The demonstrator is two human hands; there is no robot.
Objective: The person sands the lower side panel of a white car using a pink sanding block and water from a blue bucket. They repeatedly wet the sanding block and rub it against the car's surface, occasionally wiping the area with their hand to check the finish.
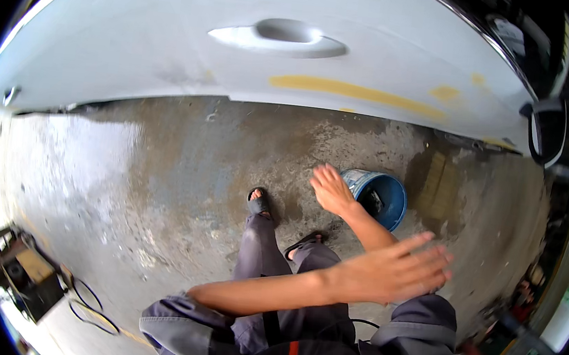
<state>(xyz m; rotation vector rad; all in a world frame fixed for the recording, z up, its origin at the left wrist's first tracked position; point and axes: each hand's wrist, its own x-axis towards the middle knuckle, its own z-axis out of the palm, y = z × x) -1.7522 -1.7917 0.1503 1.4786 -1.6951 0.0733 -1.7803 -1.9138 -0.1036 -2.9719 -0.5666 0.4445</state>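
My left hand (396, 267) reaches across my body to the right and lies at my right forearm near the elbow. Its fingers are stretched out and slightly blurred, with nothing held in them. Out in front, my right hand (332, 188) points toward the car, its fingers extended and holding nothing. It is beside the rim of a blue bucket (391, 220), which has some dark things inside that I cannot make out. Beyond both hands stands a white car door (177, 14) with a door handle (278, 38) and yellowish filler patches (356, 91).
Wet, stained concrete floor (179, 187) lies under my sandalled feet (259, 202). To the left is a dark box-like machine (28, 275) with a black cable (94, 310). A side mirror (546, 132) juts out at the right, and assorted clutter lines the right edge.
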